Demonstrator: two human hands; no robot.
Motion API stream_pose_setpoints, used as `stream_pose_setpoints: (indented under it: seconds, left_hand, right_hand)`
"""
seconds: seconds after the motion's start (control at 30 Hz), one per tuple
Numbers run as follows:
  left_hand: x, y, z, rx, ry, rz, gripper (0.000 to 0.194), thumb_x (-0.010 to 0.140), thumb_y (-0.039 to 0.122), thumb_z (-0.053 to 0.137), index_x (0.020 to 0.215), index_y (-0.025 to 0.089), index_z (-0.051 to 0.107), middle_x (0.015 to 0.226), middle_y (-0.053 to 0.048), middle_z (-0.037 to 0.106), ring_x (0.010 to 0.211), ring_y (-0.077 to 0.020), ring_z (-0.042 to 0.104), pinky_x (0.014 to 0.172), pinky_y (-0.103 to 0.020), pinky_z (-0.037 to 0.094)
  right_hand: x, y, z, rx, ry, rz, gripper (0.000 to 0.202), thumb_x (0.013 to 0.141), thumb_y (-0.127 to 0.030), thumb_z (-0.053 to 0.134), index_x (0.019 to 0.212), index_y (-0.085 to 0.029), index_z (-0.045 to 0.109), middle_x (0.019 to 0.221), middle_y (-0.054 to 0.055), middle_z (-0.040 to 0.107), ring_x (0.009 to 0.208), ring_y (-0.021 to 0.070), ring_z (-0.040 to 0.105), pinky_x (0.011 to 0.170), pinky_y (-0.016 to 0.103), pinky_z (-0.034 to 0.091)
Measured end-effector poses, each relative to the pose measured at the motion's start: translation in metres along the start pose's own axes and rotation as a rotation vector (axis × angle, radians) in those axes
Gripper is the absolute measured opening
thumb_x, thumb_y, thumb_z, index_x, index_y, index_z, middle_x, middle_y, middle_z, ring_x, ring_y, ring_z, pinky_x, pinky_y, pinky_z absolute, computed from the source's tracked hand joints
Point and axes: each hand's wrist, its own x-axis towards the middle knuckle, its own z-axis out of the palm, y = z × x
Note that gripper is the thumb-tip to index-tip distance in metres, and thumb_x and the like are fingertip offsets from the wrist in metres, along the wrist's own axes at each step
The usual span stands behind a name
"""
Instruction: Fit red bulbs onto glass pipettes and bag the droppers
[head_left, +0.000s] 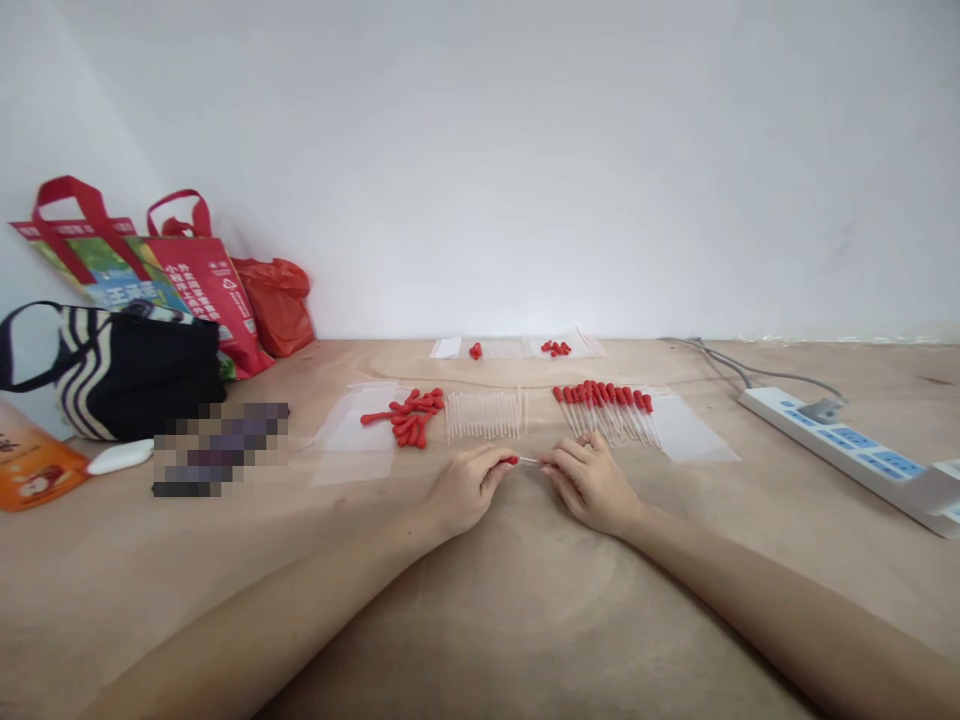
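At the middle of the table my left hand (469, 485) pinches a red rubber bulb (513, 460) between thumb and fingertips. Facing it, my right hand (592, 480) grips a thin clear dropper tube (529, 461), whose end meets the bulb or is very close to it. Just beyond lies a row of loose clear tubes (484, 414). Several red bulbs (411, 422) are heaped to its left on a clear plastic bag. On the right, droppers (600, 405) with red bulbs on their tubes lie side by side. My fingers hide part of the held pieces.
Further back lie small bags with red bulbs (556, 348) and tubes. A white power strip (855, 445) with a grey cable is at right. At left are a black striped bag (150, 370), red shopping bags (202, 290), an orange packet (37, 465) and a white object (120, 457).
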Motion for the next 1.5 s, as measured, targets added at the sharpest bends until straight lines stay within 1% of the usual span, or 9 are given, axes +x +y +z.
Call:
stream_pose_setpoints:
  seconds: [0.17, 0.3, 0.4, 0.53, 0.73, 1.0, 1.1, 1.23, 1.5]
  left_hand:
    - [0.000, 0.003, -0.001, 0.003, 0.001, 0.005, 0.019, 0.086, 0.020, 0.040, 0.089, 0.016, 0.058, 0.082, -0.004, 0.062, 0.077, -0.0150, 0.057, 0.070, -0.026, 0.045]
    - [0.000, 0.005, -0.001, 0.013, -0.009, -0.003, 0.019, 0.085, 0.021, 0.041, 0.085, 0.015, 0.059, 0.076, -0.003, 0.061, 0.072, -0.0140, 0.056, 0.066, -0.024, 0.044]
    - [0.000, 0.004, -0.001, 0.025, -0.036, -0.004, 0.020, 0.085, 0.020, 0.041, 0.082, 0.014, 0.060, 0.072, -0.003, 0.060, 0.069, -0.0134, 0.056, 0.065, -0.023, 0.043]
    - [-0.001, 0.001, 0.001, 0.032, -0.077, 0.016, 0.019, 0.085, 0.020, 0.043, 0.082, 0.015, 0.060, 0.074, -0.003, 0.061, 0.070, -0.0134, 0.057, 0.066, -0.023, 0.043]
    - [-0.001, 0.001, 0.001, 0.023, -0.102, 0.063, 0.019, 0.084, 0.017, 0.042, 0.080, 0.014, 0.061, 0.077, -0.003, 0.063, 0.071, -0.0138, 0.058, 0.067, -0.023, 0.044]
    - [-0.001, -0.003, 0.001, 0.039, -0.094, 0.070, 0.021, 0.084, 0.020, 0.043, 0.081, 0.014, 0.062, 0.074, -0.003, 0.064, 0.069, -0.0137, 0.059, 0.064, -0.023, 0.044]
    - [-0.001, -0.004, 0.001, 0.058, -0.098, 0.082, 0.021, 0.085, 0.021, 0.042, 0.082, 0.015, 0.062, 0.073, -0.003, 0.064, 0.068, -0.0134, 0.058, 0.064, -0.022, 0.043]
    - [-0.002, -0.003, 0.001, 0.078, -0.084, 0.131, 0.020, 0.084, 0.022, 0.043, 0.081, 0.015, 0.061, 0.071, -0.002, 0.062, 0.065, -0.0127, 0.057, 0.062, -0.022, 0.043]
    - [-0.003, -0.001, 0.002, 0.126, -0.066, 0.243, 0.019, 0.085, 0.021, 0.041, 0.079, 0.013, 0.057, 0.069, -0.004, 0.058, 0.063, -0.0129, 0.054, 0.060, -0.023, 0.042]
  right_hand:
    - [0.000, -0.001, 0.001, 0.020, -0.003, -0.008, 0.021, 0.085, -0.020, 0.037, 0.088, -0.017, 0.058, 0.078, 0.003, 0.060, 0.067, 0.0121, 0.047, 0.070, 0.030, 0.025]
    - [0.000, 0.000, 0.001, 0.031, 0.006, -0.053, 0.020, 0.084, -0.021, 0.039, 0.087, -0.018, 0.059, 0.076, 0.003, 0.060, 0.065, 0.0119, 0.047, 0.069, 0.030, 0.024]
    - [0.001, 0.002, 0.001, 0.019, 0.014, -0.093, 0.020, 0.083, -0.016, 0.039, 0.088, -0.018, 0.059, 0.074, 0.002, 0.060, 0.063, 0.0110, 0.047, 0.070, 0.031, 0.023]
    - [0.002, 0.004, -0.002, -0.035, 0.035, -0.158, 0.024, 0.081, -0.010, 0.037, 0.085, -0.019, 0.059, 0.070, 0.001, 0.060, 0.060, 0.0098, 0.047, 0.070, 0.031, 0.022]
    - [0.004, 0.004, -0.004, -0.083, 0.067, -0.244, 0.027, 0.080, -0.008, 0.035, 0.079, -0.018, 0.059, 0.072, 0.001, 0.061, 0.061, 0.0090, 0.048, 0.069, 0.031, 0.020]
    - [0.001, 0.000, -0.001, -0.119, 0.057, -0.179, 0.022, 0.077, -0.009, 0.038, 0.076, -0.017, 0.059, 0.066, 0.000, 0.058, 0.057, 0.0091, 0.043, 0.066, 0.031, 0.019]
    - [0.000, -0.002, 0.000, -0.111, 0.033, -0.158, 0.021, 0.079, -0.013, 0.039, 0.076, -0.017, 0.060, 0.063, 0.000, 0.056, 0.054, 0.0089, 0.040, 0.064, 0.030, 0.018]
    - [0.001, -0.004, 0.000, -0.075, 0.001, -0.115, 0.022, 0.082, -0.018, 0.039, 0.074, -0.017, 0.060, 0.062, 0.000, 0.056, 0.054, 0.0092, 0.037, 0.064, 0.030, 0.018]
    - [0.001, -0.007, -0.003, -0.028, -0.059, -0.112, 0.024, 0.082, -0.017, 0.037, 0.069, -0.016, 0.057, 0.063, 0.000, 0.057, 0.053, 0.0094, 0.036, 0.063, 0.030, 0.017]
